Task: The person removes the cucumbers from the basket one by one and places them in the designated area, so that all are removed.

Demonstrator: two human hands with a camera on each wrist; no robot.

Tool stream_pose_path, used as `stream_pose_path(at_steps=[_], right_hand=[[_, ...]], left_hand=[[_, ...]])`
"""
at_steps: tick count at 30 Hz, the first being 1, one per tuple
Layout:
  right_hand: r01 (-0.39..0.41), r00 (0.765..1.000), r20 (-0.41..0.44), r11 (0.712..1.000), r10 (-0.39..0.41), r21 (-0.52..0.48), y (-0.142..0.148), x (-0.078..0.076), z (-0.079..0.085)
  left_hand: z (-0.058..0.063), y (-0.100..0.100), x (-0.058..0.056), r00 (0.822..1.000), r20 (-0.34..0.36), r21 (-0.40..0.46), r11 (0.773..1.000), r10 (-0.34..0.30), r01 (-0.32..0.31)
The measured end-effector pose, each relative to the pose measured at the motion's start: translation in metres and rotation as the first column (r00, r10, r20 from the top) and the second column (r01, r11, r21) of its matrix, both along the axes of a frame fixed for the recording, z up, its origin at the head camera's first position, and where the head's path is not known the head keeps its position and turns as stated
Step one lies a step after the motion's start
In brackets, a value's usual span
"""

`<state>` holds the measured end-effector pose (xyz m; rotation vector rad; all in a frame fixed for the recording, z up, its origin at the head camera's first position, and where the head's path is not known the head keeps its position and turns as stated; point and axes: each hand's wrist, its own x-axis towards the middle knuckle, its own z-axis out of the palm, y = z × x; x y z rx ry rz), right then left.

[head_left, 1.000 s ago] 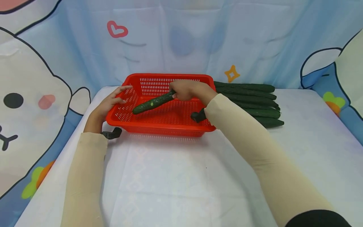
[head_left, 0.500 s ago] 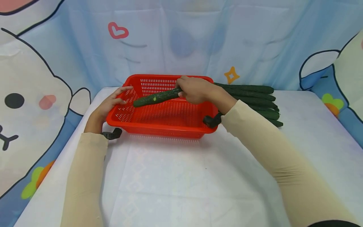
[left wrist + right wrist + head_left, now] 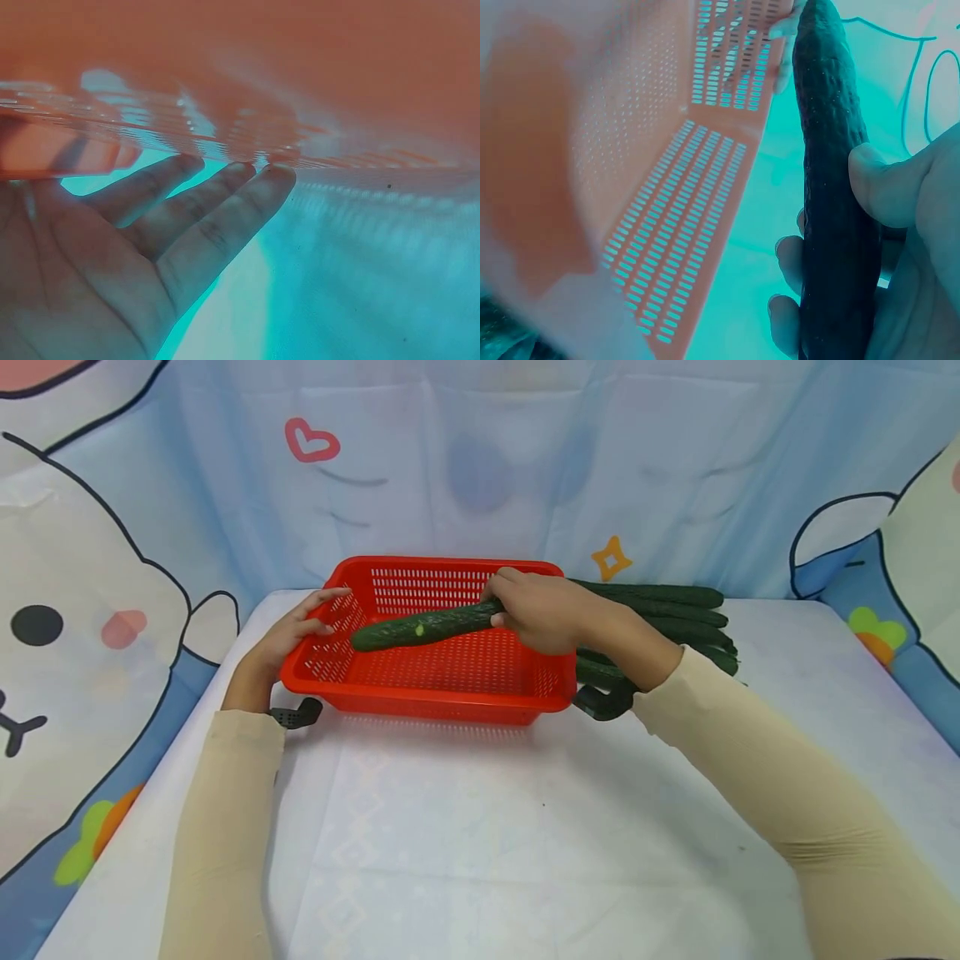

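A dark green cucumber hangs at a slant over the red plastic basket. My right hand grips its right end, thumb on one side and fingers round the other in the right wrist view. At the basket's left end, my left hand holds the rim. Three fairly straight fingers touch the outside of the basket in the left wrist view, where the thumb is hidden. Several more cucumbers lie side by side just right of the basket, partly hidden by my right hand and forearm.
A white cloth covers the table. Behind it hangs a pale blue printed curtain, close to the basket's back rim. Each wrist carries a small black device, the right one beside the basket's front right corner.
My right hand has moved right while gripping the cucumber, whose right end has shifted with it, leaving the cucumber more level. The left hand and the basket stay nearly in place.
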<state>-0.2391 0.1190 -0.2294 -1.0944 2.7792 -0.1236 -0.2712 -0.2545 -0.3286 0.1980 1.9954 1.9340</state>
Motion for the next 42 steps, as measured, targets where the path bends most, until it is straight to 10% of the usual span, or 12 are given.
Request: stream_pose_path(at_steps=[24,42], right_hand=[[-0.01,0.993,-0.119,0.993,-0.004,-0.119,0.086,0.082,-0.024],[0.09,0.995,-0.037,0.992,-0.093,-0.086,0.156,0.116,-0.057]], left_hand=[[0.002,0.003,0.004,0.999,0.014,-0.013,0.999,0.03,-0.029],[0.002,0.002,0.004,0.999,0.037,-0.011,0.999,0.032,-0.032]])
